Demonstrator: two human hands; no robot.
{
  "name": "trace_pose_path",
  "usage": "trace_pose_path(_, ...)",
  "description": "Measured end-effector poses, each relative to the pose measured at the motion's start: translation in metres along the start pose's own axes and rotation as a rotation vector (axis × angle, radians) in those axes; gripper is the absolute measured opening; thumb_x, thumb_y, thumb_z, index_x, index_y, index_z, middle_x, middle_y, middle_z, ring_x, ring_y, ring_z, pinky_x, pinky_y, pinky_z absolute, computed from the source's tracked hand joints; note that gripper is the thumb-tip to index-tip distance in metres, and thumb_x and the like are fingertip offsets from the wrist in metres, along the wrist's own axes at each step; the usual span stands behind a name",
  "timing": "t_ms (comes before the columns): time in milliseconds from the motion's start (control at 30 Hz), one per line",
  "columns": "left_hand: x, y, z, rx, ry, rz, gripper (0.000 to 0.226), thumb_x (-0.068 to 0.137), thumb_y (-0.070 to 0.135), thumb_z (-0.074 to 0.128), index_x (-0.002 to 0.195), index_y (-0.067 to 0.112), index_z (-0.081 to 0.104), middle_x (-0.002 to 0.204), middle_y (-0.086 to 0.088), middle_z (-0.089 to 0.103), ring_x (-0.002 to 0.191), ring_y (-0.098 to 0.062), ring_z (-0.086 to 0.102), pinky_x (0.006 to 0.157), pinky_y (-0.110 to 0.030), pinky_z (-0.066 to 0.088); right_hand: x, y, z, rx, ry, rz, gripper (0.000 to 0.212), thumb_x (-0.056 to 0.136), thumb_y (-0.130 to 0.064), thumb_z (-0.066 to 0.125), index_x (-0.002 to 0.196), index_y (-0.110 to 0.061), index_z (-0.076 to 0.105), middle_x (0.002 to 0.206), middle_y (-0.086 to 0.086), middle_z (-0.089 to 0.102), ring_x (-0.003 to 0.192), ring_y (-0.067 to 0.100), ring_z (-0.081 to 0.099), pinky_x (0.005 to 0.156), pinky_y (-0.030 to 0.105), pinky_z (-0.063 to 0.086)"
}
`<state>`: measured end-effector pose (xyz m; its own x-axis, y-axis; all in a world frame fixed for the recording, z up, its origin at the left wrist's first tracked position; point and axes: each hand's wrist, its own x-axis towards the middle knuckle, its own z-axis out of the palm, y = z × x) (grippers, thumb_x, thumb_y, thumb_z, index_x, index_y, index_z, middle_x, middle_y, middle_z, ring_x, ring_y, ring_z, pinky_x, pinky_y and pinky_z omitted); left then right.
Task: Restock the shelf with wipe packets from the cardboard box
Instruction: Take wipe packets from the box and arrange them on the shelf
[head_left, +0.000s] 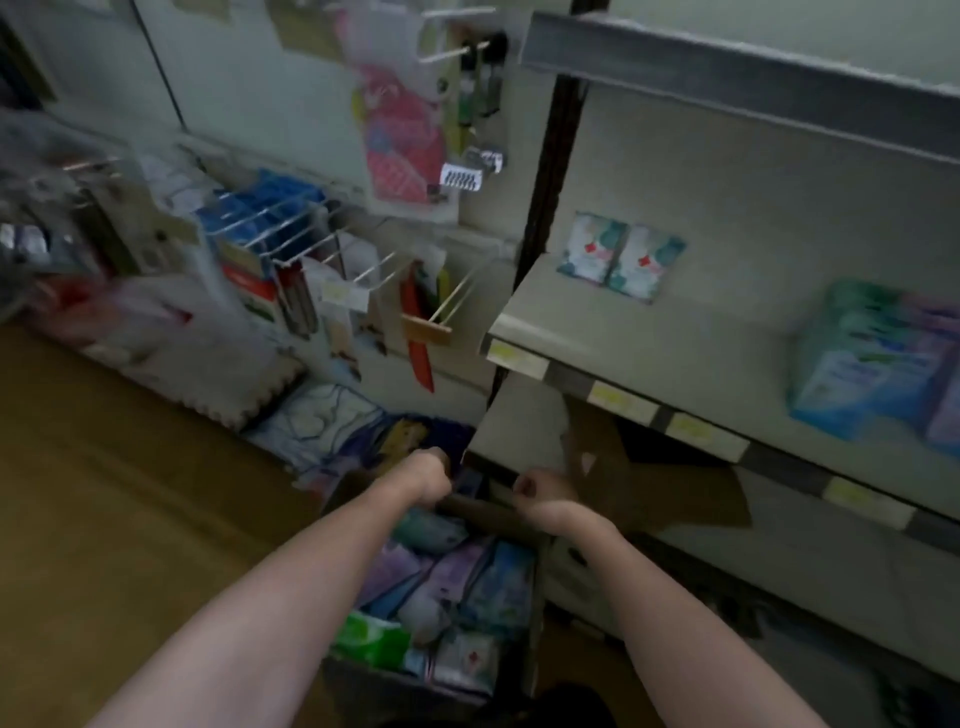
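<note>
- Left hand (428, 475) and forearm: bare, no sleeve, watch or glove visible.
- Right hand (545, 493) and forearm: bare likewise, no rings discernible through blur.

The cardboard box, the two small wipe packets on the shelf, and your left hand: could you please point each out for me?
cardboard box (498, 512): head view, on its far rim.
two small wipe packets (621, 257): head view, where the pair meet.
left hand (428, 475): head view, on the back of the hand.
</note>
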<state>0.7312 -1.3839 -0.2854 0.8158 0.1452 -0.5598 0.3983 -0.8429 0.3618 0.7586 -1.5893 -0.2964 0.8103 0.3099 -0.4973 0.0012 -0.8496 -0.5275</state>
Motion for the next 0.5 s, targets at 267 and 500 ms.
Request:
trace_pose_path(267, 0.011, -0.079, 0.07, -0.068, -0.087, -0.092, 0.028, 0.092, 0.018, 0.053, 0.112, 0.001, 0.063, 0.117, -0.019, 0.065, 0.108, -0.034, 0.061, 0.083, -0.033, 0.048, 0.016, 0.014, 0.09, -0.107, -0.175, 0.081, 0.01, 0.091, -0.022, 0.054, 0.081, -0.021, 0.055, 0.097, 0.008, 0.063, 0.095, 0.026, 0.06, 0.08, 0.031, 0.048)
trace_pose_path(500, 0.01, -0.128, 0.13, -0.115, -0.145, -0.255, 0.021, 0.089, 0.017, 0.054, 0.105, 0.008, 0.065, 0.111, -0.015, 0.068, 0.105, -0.033, 0.063, 0.084, -0.036, 0.049, 0.039, 0.021, 0.163, -0.165, -0.388, 0.088, 0.032, 0.097, -0.031, 0.039, 0.112, -0.012, 0.061, 0.123, 0.014, 0.062, 0.109, 0.031, 0.059, 0.078, 0.029, 0.043)
